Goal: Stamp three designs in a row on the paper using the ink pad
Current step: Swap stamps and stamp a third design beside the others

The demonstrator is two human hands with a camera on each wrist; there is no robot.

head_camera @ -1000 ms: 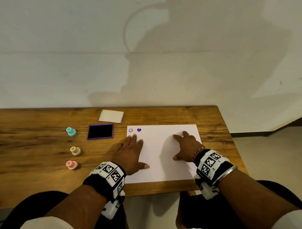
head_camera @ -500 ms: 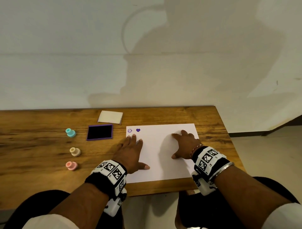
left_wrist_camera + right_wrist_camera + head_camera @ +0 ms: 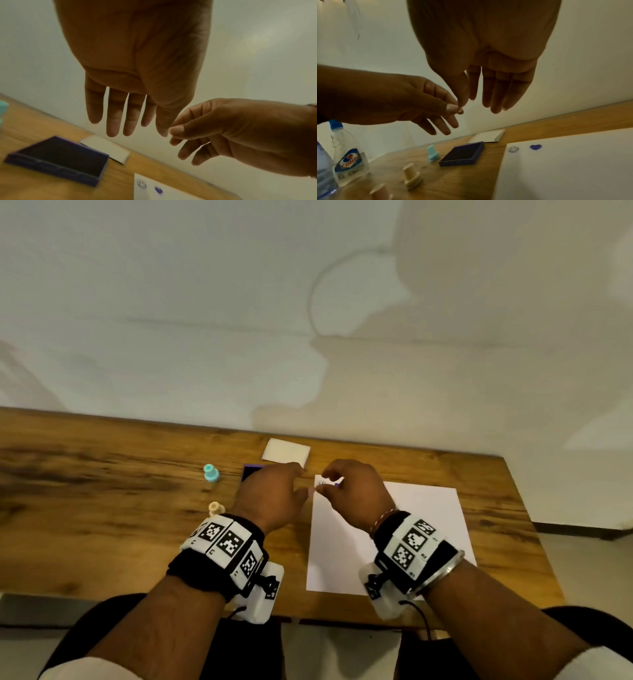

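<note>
Both hands hover above the table with their thumb tips touching. My left hand (image 3: 274,494) has straight, relaxed fingers (image 3: 112,121) and holds nothing. My right hand (image 3: 356,491) is also empty, with its fingers (image 3: 494,94) loosely extended. The white paper (image 3: 394,542) lies below them, with a smiley print (image 3: 513,148) and a purple heart print (image 3: 536,147) at its far left corner. Left of the paper sits the uncovered purple ink pad (image 3: 462,154), partly hidden by my left hand in the head view. The teal stamp (image 3: 210,473), beige stamp (image 3: 215,508) and pink stamp (image 3: 380,192) stand on the table.
The white lid (image 3: 286,451) lies behind the ink pad near the wall. Plastic bottles (image 3: 347,155) stand at the far left of the wooden table (image 3: 102,508). The table's right edge is close to the paper.
Both hands have lifted off the paper and come together above its far left corner, thumbs touching. The head view has tilted and shifted.
</note>
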